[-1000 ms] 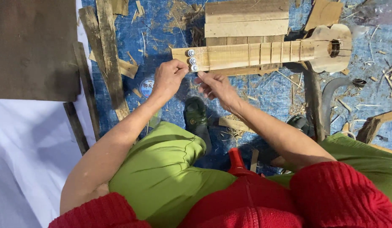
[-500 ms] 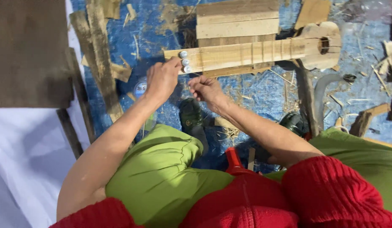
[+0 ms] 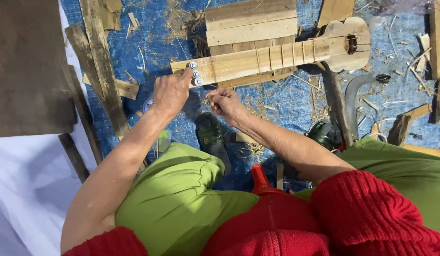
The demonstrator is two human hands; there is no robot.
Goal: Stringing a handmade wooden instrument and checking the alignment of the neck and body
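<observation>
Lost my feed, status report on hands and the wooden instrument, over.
Left hand at tuning pegs of wooden instrument. Right hand closed just below neck. Wood scraps around.

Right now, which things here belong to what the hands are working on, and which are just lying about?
In use: wooden instrument; its tuning pegs; left hand at the pegs; right hand, closed just below the neck.

Lying about: stacked boards; wood scraps; blue tarp; shavings.

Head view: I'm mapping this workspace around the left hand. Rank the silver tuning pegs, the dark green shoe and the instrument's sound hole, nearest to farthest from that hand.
1. Silver tuning pegs: at the fingertips of the left hand, on the neck's end.
2. Dark green shoe: just below and right of the hand, on the blue tarp.
3. Sound hole: far right, in the instrument's body.
</observation>
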